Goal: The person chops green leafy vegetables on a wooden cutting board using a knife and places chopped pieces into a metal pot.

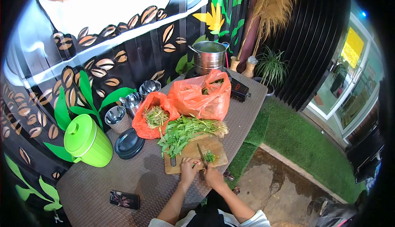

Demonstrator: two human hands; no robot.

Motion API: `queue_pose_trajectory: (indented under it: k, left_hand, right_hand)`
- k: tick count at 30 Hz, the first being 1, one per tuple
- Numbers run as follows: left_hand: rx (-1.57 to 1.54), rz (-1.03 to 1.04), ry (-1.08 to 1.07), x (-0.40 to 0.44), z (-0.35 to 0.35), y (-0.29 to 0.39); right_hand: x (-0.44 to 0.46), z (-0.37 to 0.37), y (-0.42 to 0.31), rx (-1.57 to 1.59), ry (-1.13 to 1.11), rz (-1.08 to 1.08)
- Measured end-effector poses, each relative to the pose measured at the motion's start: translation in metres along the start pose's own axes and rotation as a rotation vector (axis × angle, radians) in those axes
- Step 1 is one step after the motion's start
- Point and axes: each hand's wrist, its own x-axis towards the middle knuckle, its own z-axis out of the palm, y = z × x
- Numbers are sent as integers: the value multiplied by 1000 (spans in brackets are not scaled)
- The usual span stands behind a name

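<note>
My right hand (214, 177) is wrapped round the handle of a knife (201, 152), whose blade points away from me over the wooden cutting board (175, 168). Just left of the blade, my left hand (189, 170) is closed over the board's near edge, with a bit of green stem showing at its fingertips. Right of the blade lies a small heap of chopped greens (210, 156). A bunch of leafy greens (185, 131) rests across the far side of the board, its root ends to the right.
Beyond the greens stand an open red bag (142, 129) with trimmings and a fuller red bag (201, 99). A steel pot (209, 58) sits on a stove (240, 90). Leftward are cutlery holders (119, 122), black plates (129, 144), a green bucket (88, 140) and a phone (124, 200).
</note>
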Motion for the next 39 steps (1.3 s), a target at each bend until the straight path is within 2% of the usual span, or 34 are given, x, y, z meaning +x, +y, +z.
queue_pose_trajectory:
  k: [2, 11, 13, 19, 23, 25, 29, 31, 36, 39]
  left_hand:
    - [18, 7, 9, 0, -1, 4]
    - [4, 64, 32, -1, -4, 5]
    - [46, 72, 32, -2, -4, 6]
    - [94, 116, 0, -6, -7, 5]
    - [51, 97, 27, -6, -8, 5]
    - [-78, -49, 13, -7, -8, 7]
    - [-147, -59, 30, -5, -6, 4]
    - [-102, 12, 31, -6, -7, 6]
    - [-122, -33, 32, -7, -7, 4]
    - [-84, -28, 25, -11, -8, 6]
  right_hand:
    - [-12, -1, -19, -15, -43, 127]
    - [0, 9, -11, -5, 39, 39]
    - [-9, 16, -20, 22, 44, 131]
    - [4, -2, -21, 80, -21, 102]
    - [-6, 11, -29, -16, -2, 97]
    - [-5, 13, -30, -25, 11, 96]
    - [8, 3, -22, 47, -25, 88]
    - [-2, 0, -29, 17, -9, 76]
    - [0, 15, -27, 39, -20, 146]
    - [13, 9, -13, 114, -10, 29]
